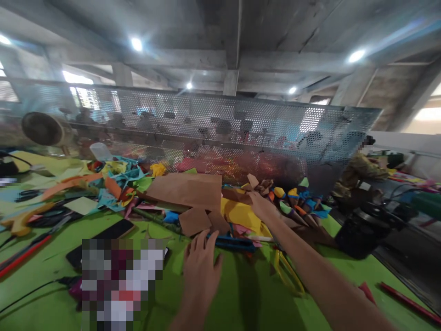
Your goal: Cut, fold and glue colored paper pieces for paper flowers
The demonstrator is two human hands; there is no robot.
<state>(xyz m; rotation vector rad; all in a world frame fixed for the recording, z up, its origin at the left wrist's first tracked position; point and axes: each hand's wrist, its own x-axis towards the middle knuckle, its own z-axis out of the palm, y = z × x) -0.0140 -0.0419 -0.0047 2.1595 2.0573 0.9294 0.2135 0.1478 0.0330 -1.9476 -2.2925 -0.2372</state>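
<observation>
As the left hand (201, 269) lies spread on the desk (248, 296), the right hand (262, 206) meets far paper scraps (262, 185), grip unclear.

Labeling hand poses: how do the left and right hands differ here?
Left hand lies close in, fingers spread on the green table; right hand reaches far out to the paper pile. Left hand is open beside a blue tool; right hand's grip on the brown scraps is unclear. Both are bare.
</observation>
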